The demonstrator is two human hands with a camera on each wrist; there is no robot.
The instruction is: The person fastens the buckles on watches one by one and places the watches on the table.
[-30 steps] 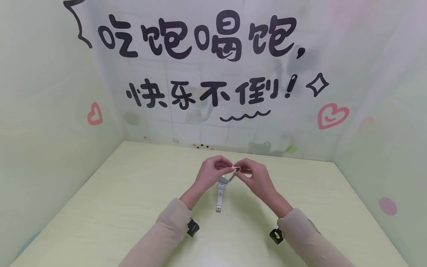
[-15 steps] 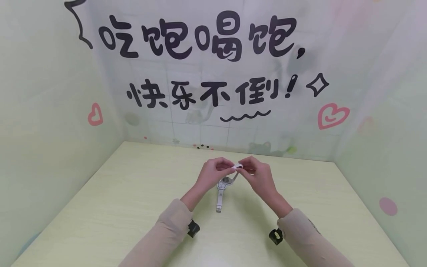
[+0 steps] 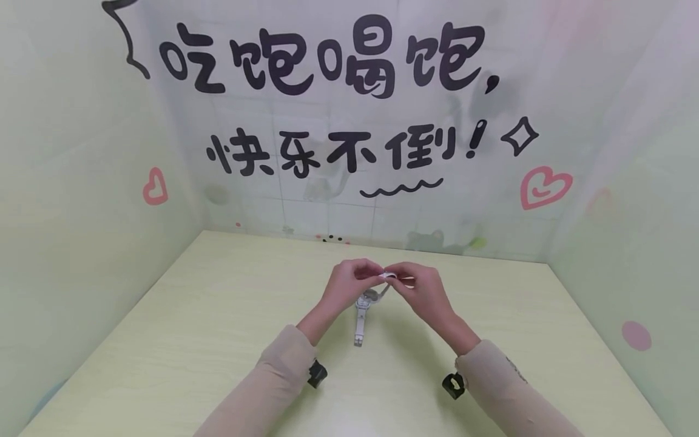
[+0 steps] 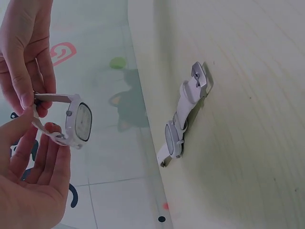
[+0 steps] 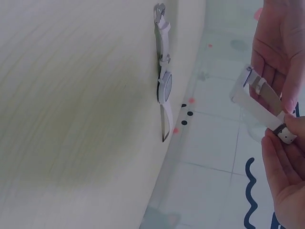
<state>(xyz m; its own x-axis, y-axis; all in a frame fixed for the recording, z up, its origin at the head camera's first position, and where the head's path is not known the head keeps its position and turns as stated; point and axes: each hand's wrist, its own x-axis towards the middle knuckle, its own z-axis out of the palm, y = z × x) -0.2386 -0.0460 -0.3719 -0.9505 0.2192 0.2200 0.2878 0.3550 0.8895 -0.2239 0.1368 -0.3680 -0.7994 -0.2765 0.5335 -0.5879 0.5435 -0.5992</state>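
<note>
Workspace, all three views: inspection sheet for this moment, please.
Surface: pale yellow-green table, wood-grain print.
Job's things: white watch in hand, held above the table; second white watch lying flat, strap open.
Clutter: nothing seen.
Grippers: left hand and right hand pinch the held watch's strap ends.
Cables: nothing seen.
Surroundings: printed backdrop with black characters and pink hearts; beige sleeves.

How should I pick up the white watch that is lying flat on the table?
Take the watch on the table by its round case, coming down from above with thumb and finger on the two side edges. It lies stretched out straight on the table, and its thin straps sit flat, so they look harder to pinch. Both hands are busy now, holding another watch.
</note>
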